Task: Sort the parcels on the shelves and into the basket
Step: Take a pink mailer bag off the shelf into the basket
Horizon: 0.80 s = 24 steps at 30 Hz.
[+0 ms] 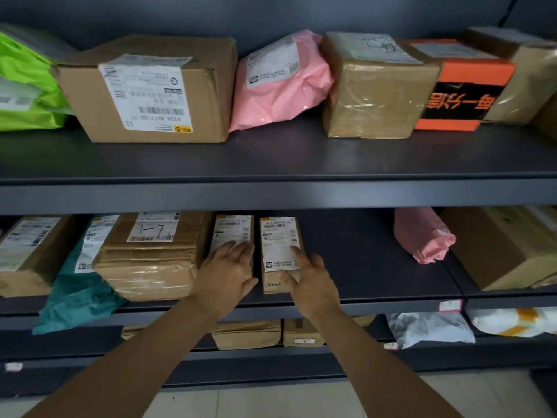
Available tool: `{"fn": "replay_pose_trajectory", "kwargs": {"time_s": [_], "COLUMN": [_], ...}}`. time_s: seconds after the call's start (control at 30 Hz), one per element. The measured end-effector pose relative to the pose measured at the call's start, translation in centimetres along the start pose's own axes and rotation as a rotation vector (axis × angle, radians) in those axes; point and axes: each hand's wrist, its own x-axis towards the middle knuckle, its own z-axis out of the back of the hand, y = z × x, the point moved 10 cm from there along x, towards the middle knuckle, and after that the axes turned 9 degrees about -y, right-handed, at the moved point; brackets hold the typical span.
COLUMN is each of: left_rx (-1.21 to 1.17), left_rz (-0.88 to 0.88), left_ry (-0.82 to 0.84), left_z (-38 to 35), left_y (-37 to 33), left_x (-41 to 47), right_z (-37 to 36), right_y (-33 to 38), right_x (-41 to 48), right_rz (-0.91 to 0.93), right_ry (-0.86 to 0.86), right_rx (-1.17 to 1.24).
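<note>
- Left hand [229, 268] flat, fingers spread, resting on a narrow box [231, 233] on the middle shelf [376, 267]; no grip.
- Right hand [310, 280] open, fingertips on the neighbouring narrow box [278, 245], holding nothing.
- Both arms extended forward.

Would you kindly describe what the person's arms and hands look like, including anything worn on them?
Both forearms are bare as far as the picture's bottom edge: no sleeves show. The left hand and the right hand carry no gloves, and no rings, watch or wristband can be seen. No markings show on either arm.
</note>
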Motion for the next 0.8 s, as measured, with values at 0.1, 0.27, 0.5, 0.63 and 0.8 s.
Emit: {"fn": "replay_pose_trajectory", "kwargs": {"time_s": [0.1,0.27,0.5,0.63,0.8], "left_rx": [-0.025,-0.054,0.054,0.075,0.033], "left_rz": [-0.142,-0.242,0.047,0.137,0.189], "left_ry": [-0.144,-0.182,-0.177,-0.164,-0.218], "left_z": [0.9,1.1,-1.0,-2.4,-3.0], "left_y": [-3.8,-11.4,-11.4,-10.8,-10.5], "left_x": [0.2,1.3,2.7,2.3,2.5], "right_z": [1.9,6.3,14.3,17.2,18.0], "right_y": [-1.6,-9.0,-18.1,-21.0,-23.1], "right_x": [-0.7,-3.2,-2.9,-0.7,3.5], "right_rz": [0.018,-0.14,-0.291,-0.301,-0.354], "right_ry": [-0.048,-0.195,-0.432,-0.498,-0.47], "right_rx": [0.069,0.134,0.075,0.03,0.107]}}
